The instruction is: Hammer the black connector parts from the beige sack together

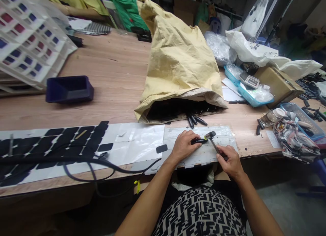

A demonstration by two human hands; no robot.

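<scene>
My right hand [230,159] is closed around the handle of a small hammer [214,145] with a metal shaft and a dark head. The fingers of my left hand [185,144] are closed on a slim black handle-like piece [199,140], which lies low over the white board [220,154]. The hammer's head is at the right end of this piece; whether they touch I cannot tell. Just beyond my left hand, several similar black pieces [194,120] lie at the mouth of a large yellow sack [182,56], whose inside is dark.
Black rounded patches [68,137] lie on white sheeting to the left, with a black cable [112,165] across it. Farther back are a dark blue bin [70,90] and a white crate [33,39]. Blue baskets [257,99], a calculator [249,80] and a crumpled cloth [292,137] are at right.
</scene>
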